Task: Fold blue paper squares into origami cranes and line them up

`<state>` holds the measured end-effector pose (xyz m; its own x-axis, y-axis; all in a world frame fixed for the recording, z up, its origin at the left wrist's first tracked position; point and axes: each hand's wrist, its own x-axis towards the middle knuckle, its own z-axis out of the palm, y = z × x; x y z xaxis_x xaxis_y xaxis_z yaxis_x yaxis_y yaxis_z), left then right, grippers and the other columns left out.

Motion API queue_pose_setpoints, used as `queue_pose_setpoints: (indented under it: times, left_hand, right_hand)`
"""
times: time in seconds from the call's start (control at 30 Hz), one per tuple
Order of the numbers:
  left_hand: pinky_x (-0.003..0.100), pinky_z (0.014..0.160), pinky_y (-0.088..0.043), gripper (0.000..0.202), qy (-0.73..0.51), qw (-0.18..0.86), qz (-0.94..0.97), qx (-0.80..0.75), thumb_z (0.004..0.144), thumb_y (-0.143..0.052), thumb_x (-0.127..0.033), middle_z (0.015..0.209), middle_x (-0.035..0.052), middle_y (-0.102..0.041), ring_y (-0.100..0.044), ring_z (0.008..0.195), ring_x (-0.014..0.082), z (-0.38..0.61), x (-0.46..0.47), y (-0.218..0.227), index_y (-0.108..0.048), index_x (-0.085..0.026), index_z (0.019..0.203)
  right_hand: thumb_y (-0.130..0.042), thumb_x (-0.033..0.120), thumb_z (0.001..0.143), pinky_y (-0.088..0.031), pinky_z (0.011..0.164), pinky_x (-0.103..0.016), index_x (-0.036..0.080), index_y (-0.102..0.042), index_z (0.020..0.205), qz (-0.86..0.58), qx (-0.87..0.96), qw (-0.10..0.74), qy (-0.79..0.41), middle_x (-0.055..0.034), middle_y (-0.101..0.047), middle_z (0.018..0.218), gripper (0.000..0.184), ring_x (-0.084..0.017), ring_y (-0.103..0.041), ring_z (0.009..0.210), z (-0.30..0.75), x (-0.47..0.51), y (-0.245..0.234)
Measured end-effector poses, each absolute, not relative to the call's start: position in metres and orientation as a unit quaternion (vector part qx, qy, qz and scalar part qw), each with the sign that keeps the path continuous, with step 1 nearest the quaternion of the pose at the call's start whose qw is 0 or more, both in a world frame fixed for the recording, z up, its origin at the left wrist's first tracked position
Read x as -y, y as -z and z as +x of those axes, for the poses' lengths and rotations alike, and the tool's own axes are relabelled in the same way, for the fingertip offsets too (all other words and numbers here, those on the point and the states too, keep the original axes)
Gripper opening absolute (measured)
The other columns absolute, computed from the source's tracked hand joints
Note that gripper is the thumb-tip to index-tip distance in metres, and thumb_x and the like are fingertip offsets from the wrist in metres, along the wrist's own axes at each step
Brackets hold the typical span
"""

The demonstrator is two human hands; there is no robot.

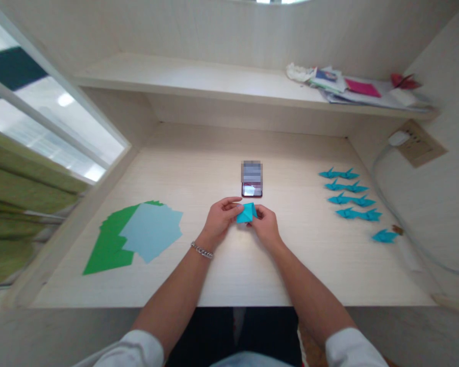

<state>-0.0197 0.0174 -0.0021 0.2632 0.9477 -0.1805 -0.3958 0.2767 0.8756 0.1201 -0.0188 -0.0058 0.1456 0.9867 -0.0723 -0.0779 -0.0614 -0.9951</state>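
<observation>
Between my two hands is a small piece of bright blue folded origami paper (245, 213), with creases and a raised flap on its right side. My left hand (222, 216) pinches its left edge, thumb on top. My right hand (265, 224) grips the right edge by the flap; some of those fingertips are hidden behind the paper. Just beyond the hands lies a phone (251, 178) with its screen lit. Over to the right, several blue origami cranes (346, 187) sit in short rows, and a single blue folded piece (384, 236) lies nearer the desk's right side.
Fanned green sheets (110, 244) and light blue sheets (155, 232) lie on the desk at left. A shelf (199, 76) spans the back, with papers (331, 81) on its right part. A white cable (378, 178) runs from the wall socket (421, 142) down the right side.
</observation>
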Motion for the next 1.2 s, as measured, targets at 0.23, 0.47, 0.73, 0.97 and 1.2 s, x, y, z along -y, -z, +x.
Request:
queue_pose_setpoints:
  times: [0.23,0.47,0.73,0.97,1.2]
  left_hand:
    - [0.028,0.066,-0.050,0.043,-0.547,0.663,0.317,-0.401,0.062,-0.079,-0.025,0.076,0.0043,-0.068,-0.062,0.067,0.0128,-0.015,-0.020,0.004,-0.064,-0.013,0.100]
    - [0.028,0.072,-0.050,0.043,-0.524,0.657,0.383,-0.383,0.061,-0.079,-0.023,0.081,0.0050,-0.069,-0.063,0.073,0.0137,-0.016,-0.019,0.008,-0.064,-0.014,0.100]
    - [0.032,0.077,-0.052,0.037,-0.443,0.641,0.501,-0.376,0.066,-0.076,-0.024,0.091,0.0081,-0.070,-0.065,0.081,0.0174,-0.021,-0.017,0.003,-0.066,-0.014,0.100]
    - [0.033,0.073,-0.053,0.032,-0.454,0.603,0.516,-0.405,0.065,-0.077,-0.029,0.088,0.0083,-0.071,-0.065,0.077,0.0184,-0.017,-0.016,0.006,-0.067,-0.013,0.091]
    - [0.030,0.070,-0.052,0.030,-0.445,0.603,0.517,-0.414,0.064,-0.077,-0.028,0.082,0.0063,-0.070,-0.064,0.072,0.0161,-0.017,-0.016,0.009,-0.066,-0.013,0.088]
  right_hand:
    - [-0.064,0.035,0.073,-0.054,0.063,-0.031,0.018,-0.063,0.105,-0.439,0.348,0.587,-0.584,-0.0057,-0.069,0.085,0.037,-0.019,-0.065,0.072,0.119,0.021,0.003]
    - [-0.071,0.026,0.067,-0.054,0.072,-0.032,0.018,-0.058,0.111,-0.511,0.401,0.607,-0.458,-0.0068,-0.069,0.093,0.047,-0.020,-0.065,0.081,0.119,0.018,0.006]
    - [-0.063,0.022,0.073,-0.053,0.072,-0.033,0.019,-0.063,0.106,-0.543,0.486,0.557,-0.398,-0.0061,-0.071,0.093,0.033,-0.020,-0.066,0.084,0.133,0.020,0.001]
    - [-0.062,0.021,0.073,-0.053,0.071,-0.032,0.019,-0.065,0.103,-0.537,0.484,0.557,-0.409,-0.0063,-0.071,0.093,0.030,-0.021,-0.066,0.083,0.131,0.019,0.005]
    - [-0.065,0.023,0.072,-0.054,0.075,-0.034,0.019,-0.067,0.100,-0.534,0.459,0.562,-0.435,-0.0067,-0.072,0.093,0.029,-0.021,-0.067,0.081,0.131,0.016,0.012]
